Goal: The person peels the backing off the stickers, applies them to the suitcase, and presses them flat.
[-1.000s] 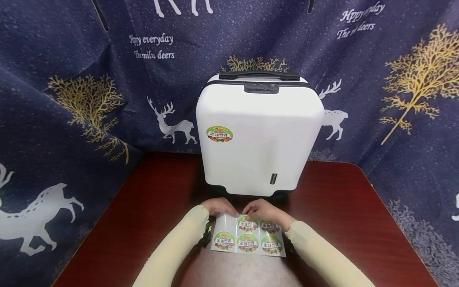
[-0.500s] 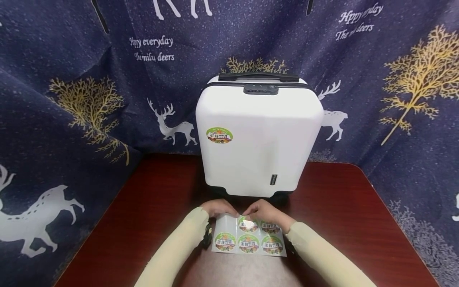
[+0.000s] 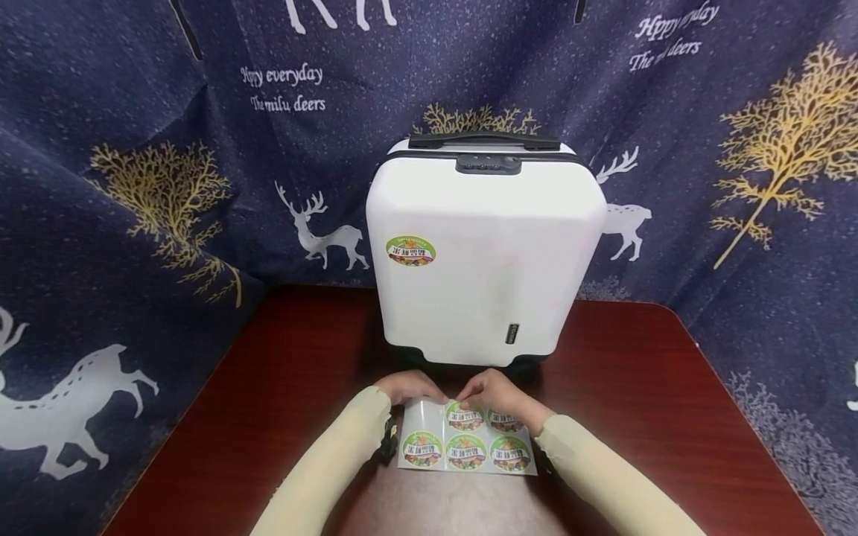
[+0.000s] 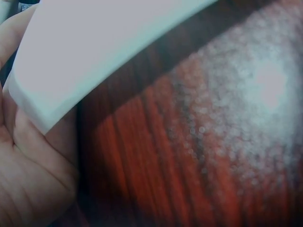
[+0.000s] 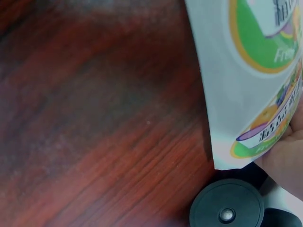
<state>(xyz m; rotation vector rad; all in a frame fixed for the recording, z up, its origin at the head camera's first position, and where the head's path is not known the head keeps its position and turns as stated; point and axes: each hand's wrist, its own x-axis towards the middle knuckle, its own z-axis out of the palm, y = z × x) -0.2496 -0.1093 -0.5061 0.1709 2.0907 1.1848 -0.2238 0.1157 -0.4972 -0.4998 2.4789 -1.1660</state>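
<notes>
A glossy sticker sheet point(image 3: 424, 418) with round green fruit labels is held up near the table's front, its upper left space bare. My left hand point(image 3: 410, 385) grips its upper left edge; the left wrist view has the palm point(image 4: 38, 179) beside the sheet's pale corner point(image 4: 52, 94). At the top middle label point(image 3: 465, 420), my right hand point(image 3: 497, 392) pinches with thumb and forefinger at the upper edge. In the right wrist view the sheet point(image 5: 213, 104) curves, and part of the right hand point(image 5: 286, 163) shows behind its edge. The right fingertips are hidden there.
A white suitcase point(image 3: 462, 275) stands upright just beyond my hands, one fruit label point(image 3: 411, 251) stuck on its upper left. Its dark wheel point(image 5: 227, 208) shows close to the right hand. The reddish wooden table point(image 3: 643, 387) lies underneath, with a blue deer-print cloth point(image 3: 281, 164) behind.
The sheet has shifted slightly to the right in the head view. Both hands stay at its upper edge, and the right fingertips have moved only a little.
</notes>
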